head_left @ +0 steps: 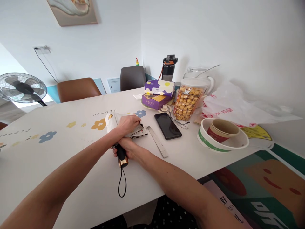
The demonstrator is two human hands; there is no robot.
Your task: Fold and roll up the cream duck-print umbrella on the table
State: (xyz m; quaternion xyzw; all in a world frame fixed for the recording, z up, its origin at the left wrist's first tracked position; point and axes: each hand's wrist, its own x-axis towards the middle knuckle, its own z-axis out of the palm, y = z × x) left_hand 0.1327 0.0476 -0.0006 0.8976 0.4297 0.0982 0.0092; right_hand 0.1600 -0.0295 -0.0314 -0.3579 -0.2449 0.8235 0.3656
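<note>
A folded umbrella (111, 121) with white printed fabric lies over the table, its black handle with a gold end pointing toward me and a black wrist loop hanging from it. My right hand (127, 148) is wrapped round the upper part of the handle. Crossing above it, my left hand (128, 124) is closed on the gathered canopy fabric, its fingertips partly hidden. Loose dark-edged folds stick out to the right beneath the left hand. A flat metal ruler (157, 142) lies just right of the umbrella, with a black phone (168, 126) beyond it.
Glasses (179, 122), a jar of snacks (188, 101), purple boxes (157, 100) and a water bottle (168, 68) stand farther back. Paper bowls (209, 143) and a plastic bag (228, 105) are at right. Chairs (78, 89) and a fan (22, 89) stand beyond the table.
</note>
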